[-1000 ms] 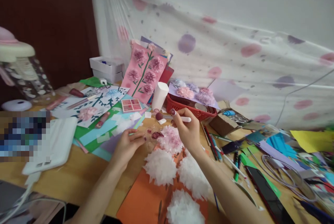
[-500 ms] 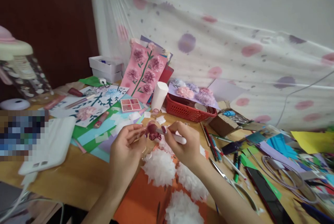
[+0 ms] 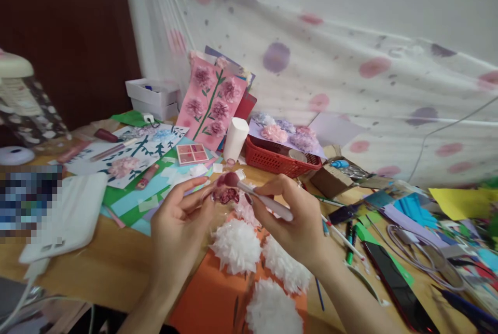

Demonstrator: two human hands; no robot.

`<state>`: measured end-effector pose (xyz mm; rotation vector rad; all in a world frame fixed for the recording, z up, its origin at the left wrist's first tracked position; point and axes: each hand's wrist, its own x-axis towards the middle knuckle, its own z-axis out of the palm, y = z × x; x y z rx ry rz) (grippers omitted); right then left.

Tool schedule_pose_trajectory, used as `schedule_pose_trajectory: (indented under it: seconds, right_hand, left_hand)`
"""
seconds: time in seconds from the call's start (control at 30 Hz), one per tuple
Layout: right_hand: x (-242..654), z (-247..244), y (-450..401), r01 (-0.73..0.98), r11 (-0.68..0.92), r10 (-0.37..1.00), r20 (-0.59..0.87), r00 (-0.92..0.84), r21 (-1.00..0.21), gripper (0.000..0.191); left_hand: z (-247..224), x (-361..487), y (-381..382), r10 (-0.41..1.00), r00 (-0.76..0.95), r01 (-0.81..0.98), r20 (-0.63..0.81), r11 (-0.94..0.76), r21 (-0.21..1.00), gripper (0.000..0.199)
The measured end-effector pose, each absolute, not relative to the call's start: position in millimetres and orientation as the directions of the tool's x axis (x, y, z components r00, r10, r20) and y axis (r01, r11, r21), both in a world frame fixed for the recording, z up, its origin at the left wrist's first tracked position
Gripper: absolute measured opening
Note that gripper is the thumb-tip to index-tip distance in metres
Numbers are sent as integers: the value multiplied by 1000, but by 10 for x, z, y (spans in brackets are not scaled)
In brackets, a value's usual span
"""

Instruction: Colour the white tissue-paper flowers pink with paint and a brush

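Note:
My left hand [image 3: 177,225] is closed on the edge of a small clear pot [image 3: 226,197] with crumbly dark-pink powder in it. In my right hand [image 3: 299,222], thumb and fingers pinch the white handle of a makeup brush [image 3: 274,206]. Its dusky-pink bristle head is at the far rim of the pot; whether it touches is unclear. Below the hands, an orange card [image 3: 210,295] bears ruffled white flowers [image 3: 236,247], and a pale pink flower [image 3: 246,211] at its top is partly hidden by the pot and right hand.
A four-pan powder palette [image 3: 192,153] and a white bottle [image 3: 236,139] stand beyond the hands. A red basket [image 3: 272,160] sits behind them. A phone [image 3: 397,282], a coiled cable [image 3: 424,256] and pens lie to the right; a white power bank [image 3: 68,214] is left.
The brush head has risen from the powder to the pot's far rim. My right hand has moved right, and its forearm now covers much of the scissors. The view has shifted slightly.

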<state>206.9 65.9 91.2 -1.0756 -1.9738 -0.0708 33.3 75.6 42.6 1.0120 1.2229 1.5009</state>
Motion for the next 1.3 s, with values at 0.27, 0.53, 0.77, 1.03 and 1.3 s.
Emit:
schedule_pose_trajectory:
  seconds: [0.27, 0.53, 0.77, 1.03, 1.3]
  right_hand:
    - [2040, 906, 652, 664, 622, 679, 709, -191, -416, 13]
    - [2012, 766, 676, 508, 509, 718, 668, 196, -695, 27]
    - [2237, 783, 851, 296, 478, 788, 553, 272, -827, 33]
    - [2479, 501, 1394, 687, 465, 869, 437, -233, -558, 37]
    - [2410, 433, 1539, 706, 561, 828, 283, -484, -433, 33]
  left_hand:
    - [423, 367, 715, 964, -258, -107, 67, -97, 990, 36]
    - [408, 485, 647, 932, -274, -3, 239, -249, 968, 25]
    - [467, 495, 1045, 884, -220, 28, 413, -418, 908, 21]
    - [259, 455, 2112, 968, -250, -479, -4, -120, 870, 21]
    - [-61, 431, 2309, 959, -244, -582, -144, -26, 813, 21]
